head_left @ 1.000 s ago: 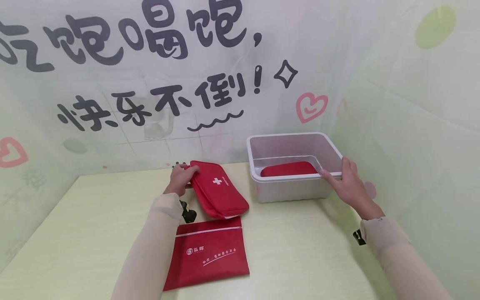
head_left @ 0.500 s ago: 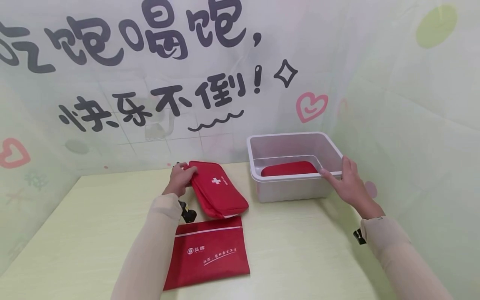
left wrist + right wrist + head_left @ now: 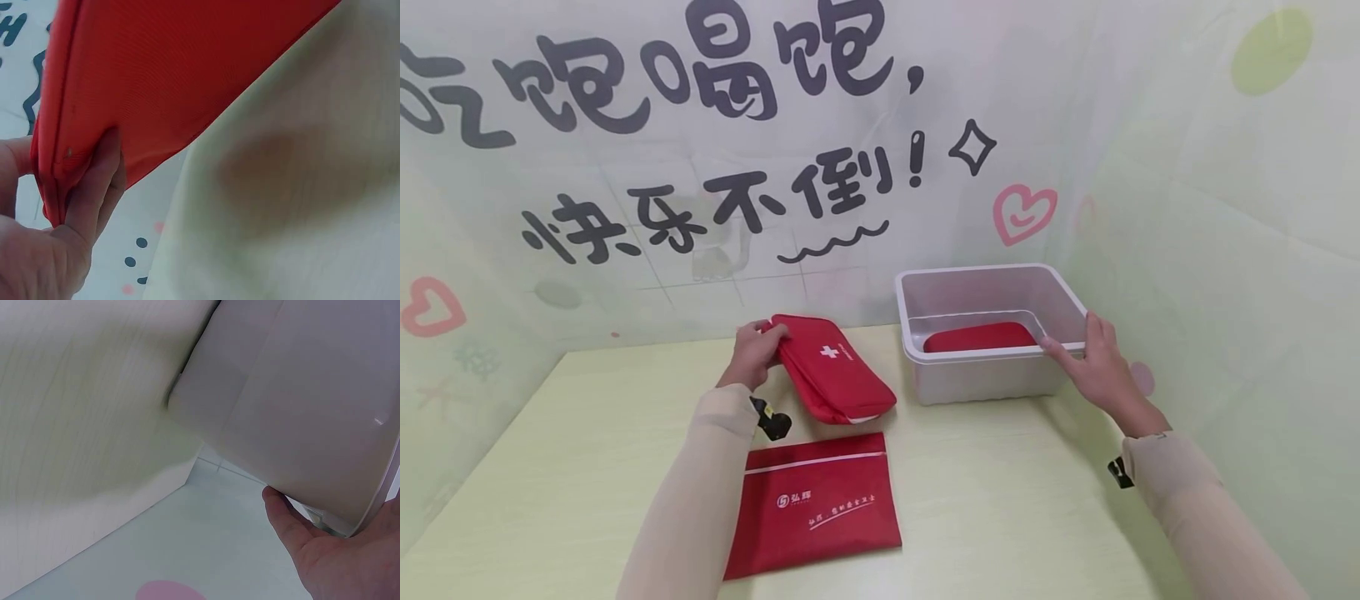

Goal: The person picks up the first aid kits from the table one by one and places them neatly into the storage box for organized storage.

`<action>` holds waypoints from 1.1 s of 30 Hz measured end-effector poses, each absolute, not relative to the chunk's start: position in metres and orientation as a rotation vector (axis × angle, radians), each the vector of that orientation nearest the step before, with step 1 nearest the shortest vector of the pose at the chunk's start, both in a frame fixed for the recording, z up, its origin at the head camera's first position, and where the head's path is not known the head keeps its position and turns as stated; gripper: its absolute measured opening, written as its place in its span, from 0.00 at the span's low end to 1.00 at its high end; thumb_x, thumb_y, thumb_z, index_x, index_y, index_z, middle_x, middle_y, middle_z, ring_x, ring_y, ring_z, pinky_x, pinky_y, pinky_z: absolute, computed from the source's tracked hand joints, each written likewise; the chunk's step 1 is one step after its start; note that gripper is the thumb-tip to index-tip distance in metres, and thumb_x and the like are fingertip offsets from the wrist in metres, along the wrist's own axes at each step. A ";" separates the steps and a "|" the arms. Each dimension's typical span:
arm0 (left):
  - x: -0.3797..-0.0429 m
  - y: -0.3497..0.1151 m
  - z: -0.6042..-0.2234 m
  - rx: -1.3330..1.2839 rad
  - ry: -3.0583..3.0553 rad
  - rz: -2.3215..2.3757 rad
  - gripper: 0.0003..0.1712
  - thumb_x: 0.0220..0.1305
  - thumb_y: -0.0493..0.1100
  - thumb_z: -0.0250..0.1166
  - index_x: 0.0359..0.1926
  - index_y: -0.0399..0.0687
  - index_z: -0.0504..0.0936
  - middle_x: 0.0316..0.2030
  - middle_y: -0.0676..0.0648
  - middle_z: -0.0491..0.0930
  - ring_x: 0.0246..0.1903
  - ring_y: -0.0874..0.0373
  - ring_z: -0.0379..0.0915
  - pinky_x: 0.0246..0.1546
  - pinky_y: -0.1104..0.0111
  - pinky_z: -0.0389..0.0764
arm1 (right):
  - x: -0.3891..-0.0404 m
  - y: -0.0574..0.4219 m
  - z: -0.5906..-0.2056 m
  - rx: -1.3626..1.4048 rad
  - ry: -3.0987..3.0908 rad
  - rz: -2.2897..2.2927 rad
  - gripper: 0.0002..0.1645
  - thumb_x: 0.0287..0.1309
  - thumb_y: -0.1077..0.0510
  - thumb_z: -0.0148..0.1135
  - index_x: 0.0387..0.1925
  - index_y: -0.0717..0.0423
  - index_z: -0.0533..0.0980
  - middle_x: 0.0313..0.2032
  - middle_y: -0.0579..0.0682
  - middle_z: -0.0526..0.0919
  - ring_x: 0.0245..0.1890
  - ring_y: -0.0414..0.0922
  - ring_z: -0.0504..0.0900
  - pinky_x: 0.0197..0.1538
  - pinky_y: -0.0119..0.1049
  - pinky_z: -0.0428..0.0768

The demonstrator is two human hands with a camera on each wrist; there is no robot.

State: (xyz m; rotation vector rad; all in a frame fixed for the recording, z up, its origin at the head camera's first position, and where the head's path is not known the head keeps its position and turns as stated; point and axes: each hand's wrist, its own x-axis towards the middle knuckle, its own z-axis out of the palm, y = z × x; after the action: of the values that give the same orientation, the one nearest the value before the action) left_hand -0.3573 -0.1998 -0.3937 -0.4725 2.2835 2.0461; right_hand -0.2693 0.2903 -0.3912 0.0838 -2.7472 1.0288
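My left hand (image 3: pixel 755 354) pinches the left end of a red first aid pouch (image 3: pixel 835 367) marked with a white cross. In the left wrist view the thumb and fingers lie on opposite faces of the pouch (image 3: pixel 156 75), at its corner, and its underside shows raised over the table. My right hand (image 3: pixel 1097 367) grips the front right corner of a grey plastic bin (image 3: pixel 985 383), thumb over the rim. Seen from the right wrist, fingers (image 3: pixel 284 519) press the outer wall of the bin (image 3: pixel 300 419). Inside the bin lies a red item (image 3: pixel 977 337), partly hidden by the front wall.
A flat red zip pouch (image 3: pixel 827 517) with white lettering lies on the pale wooden table (image 3: pixel 1000 500), in front of the first aid pouch; my left sleeve covers its left edge. Printed curtain-like walls (image 3: pixel 820 292) enclose the table at the back and sides.
My left hand has lifted the first aid pouch slightly and shifted it a little to the left, opening a gap to the flat pouch. The right hand and the bin have stayed put.
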 end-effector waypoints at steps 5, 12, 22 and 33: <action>-0.358 -0.202 -0.383 -0.552 2.211 2.148 0.40 0.67 0.41 0.57 0.75 0.36 0.52 0.61 0.36 0.68 0.35 0.60 0.78 0.39 0.73 0.84 | -0.269 0.290 -0.391 0.087 -2.746 1.020 0.58 0.68 0.34 0.52 0.77 0.65 0.36 0.71 0.71 0.46 0.57 0.69 0.65 0.55 0.71 0.69; -0.358 -0.205 -0.365 -0.623 2.031 2.357 0.40 0.65 0.38 0.57 0.75 0.38 0.53 0.49 0.43 0.70 0.27 0.63 0.76 0.30 0.76 0.83 | -0.268 0.291 -0.390 0.084 -2.753 1.014 0.59 0.68 0.33 0.52 0.76 0.66 0.34 0.71 0.72 0.45 0.58 0.69 0.64 0.55 0.72 0.69; -0.357 -0.205 -0.350 -0.617 1.850 2.576 0.33 0.63 0.33 0.56 0.68 0.39 0.57 0.44 0.46 0.69 0.27 0.62 0.75 0.26 0.75 0.81 | -0.267 0.291 -0.389 0.087 -2.745 1.032 0.58 0.68 0.34 0.52 0.77 0.63 0.35 0.71 0.71 0.46 0.58 0.69 0.64 0.54 0.72 0.70; -0.353 -0.207 -0.341 -0.664 1.707 2.744 0.13 0.56 0.29 0.57 0.42 0.42 0.67 0.31 0.48 0.76 0.23 0.59 0.77 0.23 0.70 0.83 | -0.267 0.291 -0.391 0.108 -2.733 1.032 0.57 0.68 0.34 0.53 0.77 0.64 0.38 0.70 0.71 0.47 0.55 0.68 0.66 0.52 0.71 0.71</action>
State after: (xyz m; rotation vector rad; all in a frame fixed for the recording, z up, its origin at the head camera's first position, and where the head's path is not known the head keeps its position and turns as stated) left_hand -0.3527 -0.2069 -0.3410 -0.6639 1.7072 2.7441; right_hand -0.2671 0.2906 -0.3908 0.1079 -2.7331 1.0318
